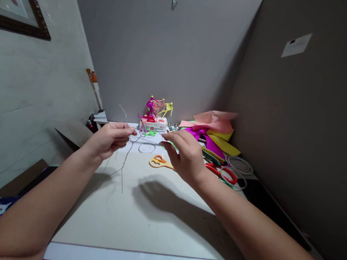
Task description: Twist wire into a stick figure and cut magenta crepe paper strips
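My left hand (109, 139) is shut on a thin dark wire (125, 159), whose strands stick up past the fingers and hang down towards the pale tabletop (145, 214). My right hand (185, 157) is raised just to the right of it, with curved fingers reaching left over a sheet of white paper (144, 143). I cannot tell whether those fingers pinch anything. A loop of thin wire (146, 148) lies on the paper below the gap between my hands. Orange-handled scissors (161, 162) lie just under my right fingers.
Colourful wire figures (155, 109) stand on a white box (154, 123) at the back. A pile of pink, yellow and magenta paper (210, 132), red-handled scissors (222, 173) and pale wire coils (238, 168) sit to the right. Grey partitions (146, 58) rise behind the table.
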The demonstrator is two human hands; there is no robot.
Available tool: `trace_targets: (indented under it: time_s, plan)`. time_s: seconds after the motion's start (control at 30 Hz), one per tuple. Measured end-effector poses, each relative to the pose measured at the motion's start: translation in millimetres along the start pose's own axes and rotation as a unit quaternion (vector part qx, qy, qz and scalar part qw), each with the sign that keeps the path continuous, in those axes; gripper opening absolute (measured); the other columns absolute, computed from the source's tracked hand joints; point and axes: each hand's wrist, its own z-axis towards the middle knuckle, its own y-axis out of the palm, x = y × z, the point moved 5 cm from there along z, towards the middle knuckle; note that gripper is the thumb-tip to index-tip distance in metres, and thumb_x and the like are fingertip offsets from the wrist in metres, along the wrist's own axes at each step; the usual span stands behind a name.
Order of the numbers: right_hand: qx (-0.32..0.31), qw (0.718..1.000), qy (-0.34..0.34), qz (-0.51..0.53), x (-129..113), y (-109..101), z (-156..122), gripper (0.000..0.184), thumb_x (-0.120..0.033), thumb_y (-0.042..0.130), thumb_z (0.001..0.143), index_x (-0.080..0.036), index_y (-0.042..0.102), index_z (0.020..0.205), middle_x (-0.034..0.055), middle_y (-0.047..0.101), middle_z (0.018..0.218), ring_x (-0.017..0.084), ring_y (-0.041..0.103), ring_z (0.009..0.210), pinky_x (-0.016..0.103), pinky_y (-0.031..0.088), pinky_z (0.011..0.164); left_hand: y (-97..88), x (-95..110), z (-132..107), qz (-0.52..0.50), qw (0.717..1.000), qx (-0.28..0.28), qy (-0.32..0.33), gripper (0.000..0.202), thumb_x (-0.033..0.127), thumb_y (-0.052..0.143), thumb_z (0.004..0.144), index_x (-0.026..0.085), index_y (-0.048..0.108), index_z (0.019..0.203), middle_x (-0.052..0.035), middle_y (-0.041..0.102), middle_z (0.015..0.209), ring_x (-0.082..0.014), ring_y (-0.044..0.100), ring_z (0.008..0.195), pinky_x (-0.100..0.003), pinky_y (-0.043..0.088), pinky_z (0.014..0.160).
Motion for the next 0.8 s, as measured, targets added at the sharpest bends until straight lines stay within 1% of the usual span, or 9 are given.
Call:
trace_targets:
  time_s: [0.07,0.13,0.3,0.47,0.53,0.57,0.63,0.7,0.8]
  plan:
    - [0.021,0.993,0.077,0.087,4.1,-1.0,1.6,0.010,-0.021,0.056,0.084,-0.017,0.063,0.089,0.0071,0.066,0.081,0.017,0.059,0.075,0.031,0.047,0.070,0.6,-0.8,0.1,0.007,1.000,0.000,0.002,0.021,0.027,0.075,0.066,0.009,0.065,0.070,0.0091,0.026,0.044,-0.0006,0.018,0.038,-0.016,0.010,0.038]
    - [0.030,0.961,0.185,0.201,12.0,1.0,2.1,0.009,-0.023,0.060,0.081,-0.017,0.064,0.087,0.0052,0.066,0.079,0.016,0.060,0.073,0.030,0.048,0.069,1.4,-1.4,0.3,0.013,1.000,-0.001,0.004,0.021,0.027,0.075,0.066,0.009,0.065,0.069,0.0091,0.026,0.043,-0.0005,0.018,0.038,-0.017,0.009,0.039]
    - [0.007,0.827,0.392,0.402,30.4,14.2,-4.2,0.015,-0.029,0.066,0.075,-0.014,0.063,0.076,0.0015,0.062,0.067,0.012,0.057,0.065,0.027,0.046,0.065,5.3,0.7,-2.0,0.038,0.999,0.007,0.022,0.023,0.029,0.074,0.066,0.009,0.065,0.068,0.0087,0.028,0.042,-0.0004,0.018,0.038,-0.018,0.009,0.040]
    - [-0.096,0.668,0.480,0.561,41.0,33.7,-16.7,0.018,-0.027,0.068,0.070,-0.014,0.056,0.070,-0.0040,0.050,0.057,0.006,0.046,0.052,0.022,0.039,0.055,10.2,3.7,-6.6,0.054,0.998,0.003,0.024,0.023,0.029,0.074,0.067,0.009,0.065,0.067,0.0080,0.030,0.043,-0.0006,0.020,0.038,-0.018,0.010,0.040]
    - [-0.139,0.629,0.494,0.584,41.7,39.2,-20.7,0.020,-0.027,0.068,0.068,-0.014,0.053,0.069,-0.0054,0.046,0.054,0.006,0.042,0.049,0.022,0.038,0.052,11.0,2.7,-7.2,0.042,0.999,-0.006,0.013,0.022,0.029,0.074,0.067,0.009,0.065,0.068,0.0081,0.030,0.043,-0.0006,0.020,0.037,-0.017,0.010,0.039]
    - [-0.143,0.628,0.497,0.582,42.3,40.2,-21.6,0.021,-0.028,0.068,0.069,-0.014,0.052,0.069,-0.0055,0.046,0.054,0.006,0.042,0.048,0.022,0.038,0.052,11.0,1.6,-7.1,0.031,0.999,-0.011,0.003,0.021,0.028,0.073,0.067,0.009,0.065,0.068,0.0084,0.029,0.042,-0.0006,0.020,0.037,-0.017,0.011,0.039]
    - [-0.100,0.678,0.496,0.533,45.7,36.1,-20.4,0.023,-0.030,0.068,0.070,-0.015,0.051,0.072,-0.0045,0.049,0.055,0.007,0.044,0.048,0.022,0.038,0.051,10.9,-1.4,-6.2,0.001,1.000,-0.020,-0.022,0.019,0.026,0.074,0.066,0.010,0.065,0.067,0.0088,0.028,0.042,-0.0006,0.019,0.037,-0.016,0.011,0.038]
    - [-0.016,0.783,0.448,0.430,46.8,22.5,-14.5,0.024,-0.031,0.068,0.072,-0.018,0.049,0.079,-0.0026,0.055,0.060,0.009,0.050,0.052,0.023,0.040,0.053,11.8,-4.3,-5.2,-0.037,0.997,-0.034,-0.053,0.017,0.023,0.074,0.064,0.010,0.065,0.067,0.0093,0.026,0.041,-0.0007,0.018,0.037,-0.015,0.010,0.037]
    - [0.069,0.936,0.264,0.220,31.9,-3.2,-2.4,0.021,-0.029,0.064,0.077,-0.021,0.049,0.091,0.0013,0.061,0.075,0.014,0.058,0.067,0.028,0.045,0.064,13.9,-5.0,-5.3,-0.083,0.993,-0.047,-0.077,0.016,0.022,0.074,0.062,0.010,0.065,0.065,0.0100,0.023,0.039,-0.0011,0.015,0.037,-0.015,0.011,0.035]
